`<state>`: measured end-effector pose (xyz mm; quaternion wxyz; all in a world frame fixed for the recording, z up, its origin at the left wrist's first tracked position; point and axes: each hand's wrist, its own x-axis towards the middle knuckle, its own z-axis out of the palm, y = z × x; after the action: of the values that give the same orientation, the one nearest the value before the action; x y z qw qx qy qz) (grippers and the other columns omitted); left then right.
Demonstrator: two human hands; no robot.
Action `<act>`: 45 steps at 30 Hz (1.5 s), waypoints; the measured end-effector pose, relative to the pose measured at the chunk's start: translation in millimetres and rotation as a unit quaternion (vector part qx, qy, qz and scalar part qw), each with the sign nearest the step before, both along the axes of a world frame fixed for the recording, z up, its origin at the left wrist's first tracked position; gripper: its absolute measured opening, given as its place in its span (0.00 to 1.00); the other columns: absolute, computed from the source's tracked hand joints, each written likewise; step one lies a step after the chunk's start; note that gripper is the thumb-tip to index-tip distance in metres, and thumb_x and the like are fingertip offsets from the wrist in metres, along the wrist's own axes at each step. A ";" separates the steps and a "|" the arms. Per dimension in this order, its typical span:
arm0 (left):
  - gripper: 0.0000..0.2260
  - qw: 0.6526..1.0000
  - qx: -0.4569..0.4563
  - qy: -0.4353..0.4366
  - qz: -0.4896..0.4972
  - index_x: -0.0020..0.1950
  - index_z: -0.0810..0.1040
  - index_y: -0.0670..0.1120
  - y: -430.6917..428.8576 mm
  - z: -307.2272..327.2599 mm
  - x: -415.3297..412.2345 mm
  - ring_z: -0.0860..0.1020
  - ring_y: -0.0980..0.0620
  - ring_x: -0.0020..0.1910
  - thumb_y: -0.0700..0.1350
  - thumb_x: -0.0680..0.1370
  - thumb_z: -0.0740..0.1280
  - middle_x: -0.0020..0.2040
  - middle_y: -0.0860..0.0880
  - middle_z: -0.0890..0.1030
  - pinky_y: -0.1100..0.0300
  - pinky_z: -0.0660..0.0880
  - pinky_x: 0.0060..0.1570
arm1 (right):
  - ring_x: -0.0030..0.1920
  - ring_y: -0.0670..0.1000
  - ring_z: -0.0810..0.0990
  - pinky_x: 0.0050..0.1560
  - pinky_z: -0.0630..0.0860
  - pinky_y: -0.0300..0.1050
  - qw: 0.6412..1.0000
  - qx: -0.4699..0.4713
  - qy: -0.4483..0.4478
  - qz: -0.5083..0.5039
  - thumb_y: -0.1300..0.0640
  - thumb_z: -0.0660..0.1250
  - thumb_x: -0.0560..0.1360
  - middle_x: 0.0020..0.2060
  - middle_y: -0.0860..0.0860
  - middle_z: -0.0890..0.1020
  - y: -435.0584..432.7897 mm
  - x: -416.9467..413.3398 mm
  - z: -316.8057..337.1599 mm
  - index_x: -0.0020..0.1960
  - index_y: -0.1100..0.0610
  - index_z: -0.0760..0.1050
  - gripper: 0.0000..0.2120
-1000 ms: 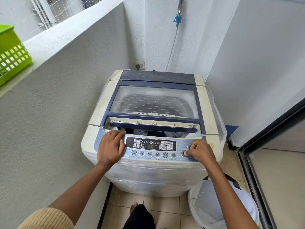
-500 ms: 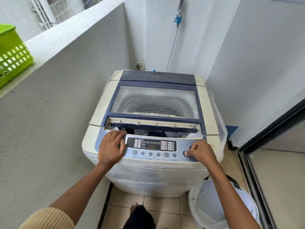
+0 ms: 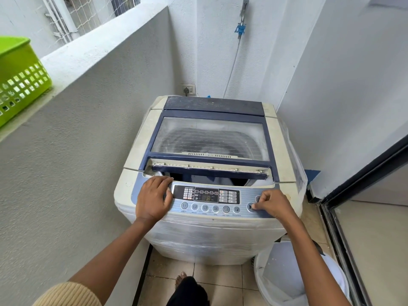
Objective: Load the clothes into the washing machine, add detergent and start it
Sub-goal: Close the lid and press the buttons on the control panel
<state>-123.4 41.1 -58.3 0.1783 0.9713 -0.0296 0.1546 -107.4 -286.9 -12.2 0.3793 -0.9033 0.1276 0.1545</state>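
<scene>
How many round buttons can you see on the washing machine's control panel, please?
8: a row of six buttons under the display, a larger button touched by the right hand, a partly covered button above it. The left hand may hide more.

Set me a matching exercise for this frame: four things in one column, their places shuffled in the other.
1 green basket
2 left hand
3 right hand
4 white hamper

a on the floor beside the washing machine
b on the ledge
c touching a button at the control panel's right end
d resting on the panel's left end

Pairs: 1-b, 2-d, 3-c, 4-a
</scene>
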 end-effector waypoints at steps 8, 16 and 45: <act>0.23 0.969 -0.246 0.023 0.011 0.54 0.81 0.46 -13.3 26.1 15.3 0.78 0.54 0.51 0.52 0.80 0.49 0.51 0.51 0.82 0.59 0.72 0.54 | 0.31 0.51 0.69 0.35 0.66 0.45 0.978 0.048 -0.201 -0.036 0.51 0.61 0.78 0.29 0.61 0.74 33.4 -0.4 1.0 0.32 0.64 0.68 0.21; 0.23 0.869 -0.490 0.065 -0.008 0.59 0.79 0.41 -48.4 21.5 17.3 0.79 0.60 0.57 0.48 0.79 0.47 0.54 0.49 0.82 0.66 0.71 0.62 | 0.59 0.46 0.77 0.60 0.70 0.31 0.923 0.287 -0.234 -0.106 0.45 0.50 0.77 0.56 0.52 0.81 86.9 2.0 -19.5 0.59 0.60 0.78 0.25; 0.22 0.859 -0.509 0.058 -0.006 0.56 0.81 0.44 -45.4 15.1 20.1 0.79 0.55 0.58 0.45 0.79 0.48 0.54 0.47 0.83 0.57 0.71 0.64 | 0.61 0.46 0.76 0.62 0.69 0.31 0.907 0.349 -0.215 -0.093 0.41 0.49 0.75 0.59 0.54 0.80 75.7 7.2 -19.9 0.59 0.56 0.77 0.27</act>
<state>-103.4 -4.3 -43.2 0.6505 0.7519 0.0578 0.0903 -100.2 -211.2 -32.1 0.7015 -0.7084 0.0645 -0.0447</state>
